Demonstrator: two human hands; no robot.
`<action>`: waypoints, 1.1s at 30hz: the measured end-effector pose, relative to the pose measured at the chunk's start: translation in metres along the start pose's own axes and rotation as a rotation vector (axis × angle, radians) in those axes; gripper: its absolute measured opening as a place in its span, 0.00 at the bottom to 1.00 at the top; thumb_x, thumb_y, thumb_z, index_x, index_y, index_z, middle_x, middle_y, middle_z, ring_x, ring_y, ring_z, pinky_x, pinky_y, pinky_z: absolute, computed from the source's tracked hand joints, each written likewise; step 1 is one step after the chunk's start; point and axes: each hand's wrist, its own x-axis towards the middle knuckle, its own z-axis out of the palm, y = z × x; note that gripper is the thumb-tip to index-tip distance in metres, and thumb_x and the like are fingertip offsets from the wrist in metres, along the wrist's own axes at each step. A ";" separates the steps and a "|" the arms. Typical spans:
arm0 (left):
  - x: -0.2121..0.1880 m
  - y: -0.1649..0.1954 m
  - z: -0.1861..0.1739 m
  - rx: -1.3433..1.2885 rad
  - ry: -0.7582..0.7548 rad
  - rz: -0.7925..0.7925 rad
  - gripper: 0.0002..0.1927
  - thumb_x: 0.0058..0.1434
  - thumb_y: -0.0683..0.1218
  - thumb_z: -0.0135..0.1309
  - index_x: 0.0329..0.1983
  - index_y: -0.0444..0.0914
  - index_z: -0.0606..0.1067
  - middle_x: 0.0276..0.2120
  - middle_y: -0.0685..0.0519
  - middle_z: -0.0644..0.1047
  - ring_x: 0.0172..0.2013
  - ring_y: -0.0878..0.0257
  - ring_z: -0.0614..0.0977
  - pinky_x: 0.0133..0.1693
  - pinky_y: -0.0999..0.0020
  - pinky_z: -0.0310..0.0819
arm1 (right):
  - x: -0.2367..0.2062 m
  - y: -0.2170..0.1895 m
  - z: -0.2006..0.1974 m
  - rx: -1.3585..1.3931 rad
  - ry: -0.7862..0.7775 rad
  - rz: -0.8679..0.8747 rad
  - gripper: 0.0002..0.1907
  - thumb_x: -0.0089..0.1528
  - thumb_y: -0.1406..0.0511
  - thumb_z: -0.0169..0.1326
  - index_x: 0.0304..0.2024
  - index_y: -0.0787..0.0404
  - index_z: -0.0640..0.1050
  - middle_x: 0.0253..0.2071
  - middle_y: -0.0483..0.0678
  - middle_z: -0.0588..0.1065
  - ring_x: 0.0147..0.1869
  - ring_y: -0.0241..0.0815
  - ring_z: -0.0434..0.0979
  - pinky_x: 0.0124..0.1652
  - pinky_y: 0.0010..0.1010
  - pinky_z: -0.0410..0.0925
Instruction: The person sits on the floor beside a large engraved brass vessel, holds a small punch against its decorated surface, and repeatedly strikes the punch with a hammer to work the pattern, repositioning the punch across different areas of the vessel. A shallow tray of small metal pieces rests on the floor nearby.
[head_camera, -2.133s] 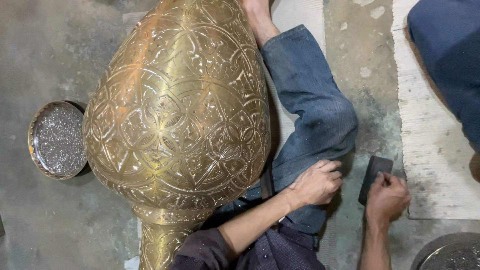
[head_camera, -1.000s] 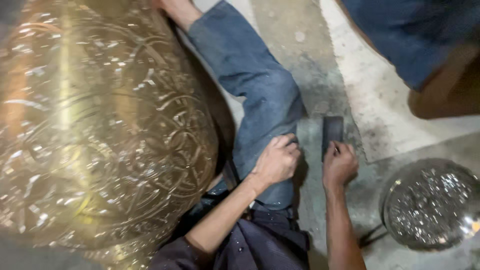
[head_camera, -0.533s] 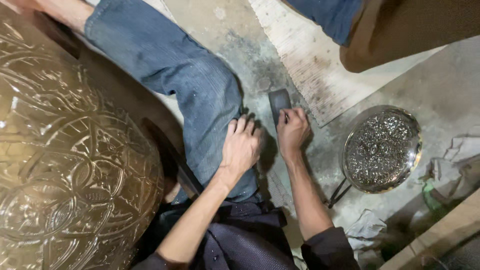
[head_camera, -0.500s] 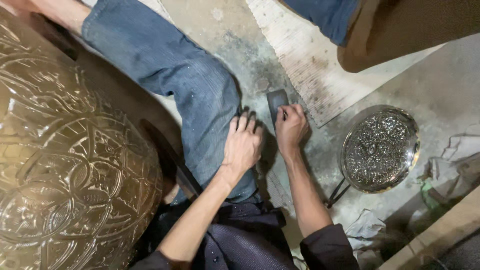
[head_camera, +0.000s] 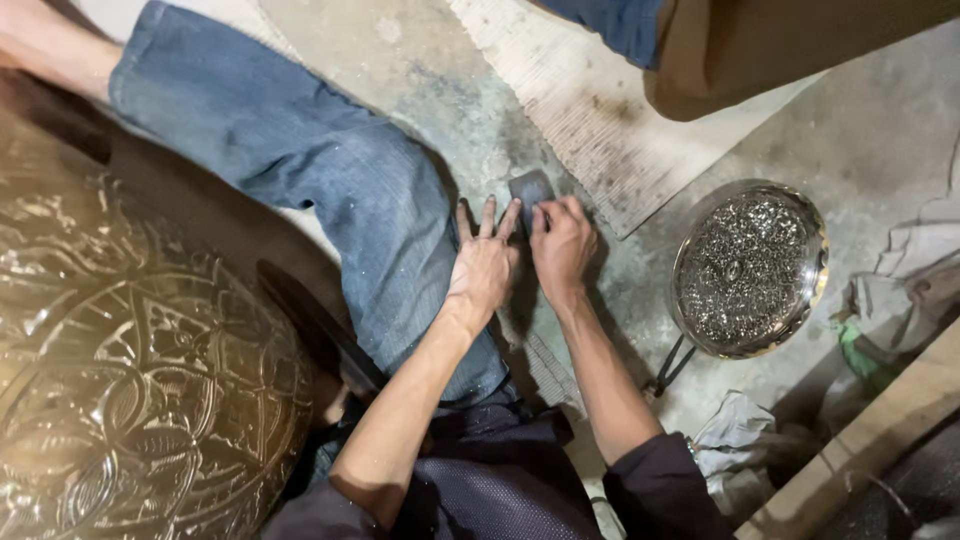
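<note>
Sitting: a person on a concrete floor (head_camera: 440, 90), one leg in blue jeans (head_camera: 330, 190) stretched out toward the upper left, dark sleeves pushed up the forearms.
Left hand: the left hand (head_camera: 485, 265) lies flat with fingers spread apart, palm down over the edge of the jeans at the knee; its fingertips reach up to the block and appear to touch its lower left edge. It grips nothing.
Right hand: the right hand (head_camera: 562, 245) lies just beside the left one, fingers curled together and pressed on the right side of the block; whether they close round it I cannot tell.
Block: a small dark grey block (head_camera: 530, 187) rests on the floor just past the knee, between the fingertips of both hands, close to the corner of the mat.
Mat: a pale ribbed mat (head_camera: 600, 130) lies on the floor above the hands, running to the top edge.
Vessel: a large brass vessel (head_camera: 130, 380) with chased floral patterns fills the lower left, lying against the person's leg.
Tray: a round metal tray (head_camera: 750, 268) with a dense embossed face lies on the floor to the right of the hands, well apart from them.
Rags: crumpled pale rags (head_camera: 740, 435) lie below the tray, with more cloth at the right edge.
Other person: a leg in blue and brown clothing (head_camera: 730, 50) shows at the top right.
</note>
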 end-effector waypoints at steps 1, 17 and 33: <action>0.000 0.000 -0.001 0.007 -0.024 0.006 0.12 0.58 0.50 0.56 0.42 0.44 0.83 0.76 0.47 0.52 0.73 0.40 0.52 0.65 0.24 0.40 | -0.002 0.000 -0.003 0.012 -0.019 0.015 0.04 0.61 0.67 0.62 0.38 0.62 0.82 0.40 0.53 0.77 0.41 0.58 0.79 0.40 0.46 0.71; -0.007 -0.001 -0.016 0.021 -0.029 -0.012 0.14 0.57 0.48 0.56 0.46 0.42 0.82 0.76 0.45 0.51 0.71 0.40 0.56 0.66 0.30 0.45 | -0.014 -0.004 -0.008 -0.001 0.012 -0.006 0.04 0.62 0.67 0.61 0.38 0.61 0.82 0.40 0.52 0.77 0.40 0.58 0.79 0.39 0.45 0.71; -0.042 -0.034 -0.066 -1.200 0.613 -0.011 0.24 0.55 0.46 0.66 0.53 0.31 0.79 0.46 0.41 0.84 0.49 0.56 0.85 0.53 0.60 0.77 | -0.022 -0.005 -0.001 1.705 -0.372 0.549 0.08 0.68 0.63 0.57 0.47 0.59 0.80 0.24 0.38 0.70 0.22 0.27 0.64 0.20 0.18 0.56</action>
